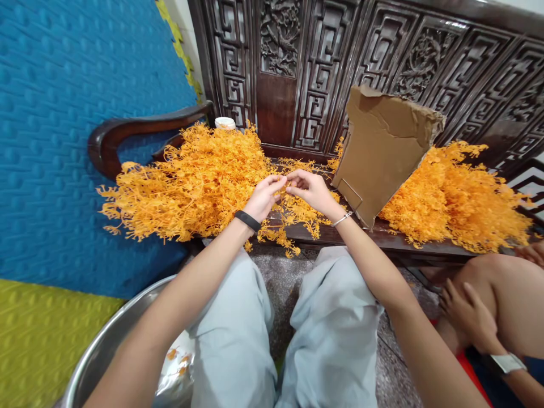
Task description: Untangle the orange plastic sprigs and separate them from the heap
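Both hands meet over the dark wooden bench, their fingertips almost touching. My left hand (266, 195), with a black band on the wrist, pinches a small orange plastic piece between thumb and finger. My right hand (310, 190), with a silver bracelet, has its thumb and fingers closed on the same small orange piece. A big heap of orange plastic sprigs (204, 181) lies to the left of my hands. Loose orange sprigs (293, 212) are spread beneath and around them, some hanging over the bench's front edge.
A brown cardboard sheet (382, 153) stands tilted on the bench (306, 235), beside another orange heap (454, 198). A white lid (225, 123) sits behind the left heap. A metal basin (123, 323) is at lower left. Another person's hand (470, 317) rests by their knee at right.
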### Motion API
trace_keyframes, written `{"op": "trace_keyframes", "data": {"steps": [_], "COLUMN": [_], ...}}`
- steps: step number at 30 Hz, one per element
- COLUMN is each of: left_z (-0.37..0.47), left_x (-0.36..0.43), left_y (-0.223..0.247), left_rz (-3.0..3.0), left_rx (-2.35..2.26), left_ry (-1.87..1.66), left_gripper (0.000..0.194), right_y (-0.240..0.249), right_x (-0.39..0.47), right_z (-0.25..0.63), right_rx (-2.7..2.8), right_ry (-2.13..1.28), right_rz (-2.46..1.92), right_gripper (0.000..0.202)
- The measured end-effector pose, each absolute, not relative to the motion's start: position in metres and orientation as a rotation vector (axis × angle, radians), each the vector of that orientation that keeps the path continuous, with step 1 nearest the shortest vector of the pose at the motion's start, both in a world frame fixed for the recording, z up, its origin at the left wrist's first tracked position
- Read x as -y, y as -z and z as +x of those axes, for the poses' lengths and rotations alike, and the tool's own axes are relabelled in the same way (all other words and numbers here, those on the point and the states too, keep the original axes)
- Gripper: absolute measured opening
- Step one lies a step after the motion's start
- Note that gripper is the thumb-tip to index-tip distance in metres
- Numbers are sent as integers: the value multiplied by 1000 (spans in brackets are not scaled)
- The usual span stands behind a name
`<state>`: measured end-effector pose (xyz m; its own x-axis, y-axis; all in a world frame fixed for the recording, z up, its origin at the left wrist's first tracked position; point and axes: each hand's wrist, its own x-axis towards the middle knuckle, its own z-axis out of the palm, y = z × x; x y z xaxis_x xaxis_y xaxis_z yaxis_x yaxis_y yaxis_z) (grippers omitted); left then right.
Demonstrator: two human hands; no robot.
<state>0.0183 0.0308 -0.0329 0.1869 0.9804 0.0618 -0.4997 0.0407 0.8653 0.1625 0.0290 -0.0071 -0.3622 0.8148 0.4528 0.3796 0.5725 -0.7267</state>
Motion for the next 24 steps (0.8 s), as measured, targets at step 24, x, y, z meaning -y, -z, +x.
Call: {"op": "trace_keyframes", "data": {"steps": [24], "left_z": [20], "left_x": [-27], "left_y": [29], "left_rz": [1161], "left_rx": [-854], "left_ry": [-1331], "left_gripper": [27], "right_y": [15], "right_x": [-42], "right_z": [174], "right_rx": [1975], "right_ry": [-716], "right_rz": [-915], "right_gripper": [16]}}
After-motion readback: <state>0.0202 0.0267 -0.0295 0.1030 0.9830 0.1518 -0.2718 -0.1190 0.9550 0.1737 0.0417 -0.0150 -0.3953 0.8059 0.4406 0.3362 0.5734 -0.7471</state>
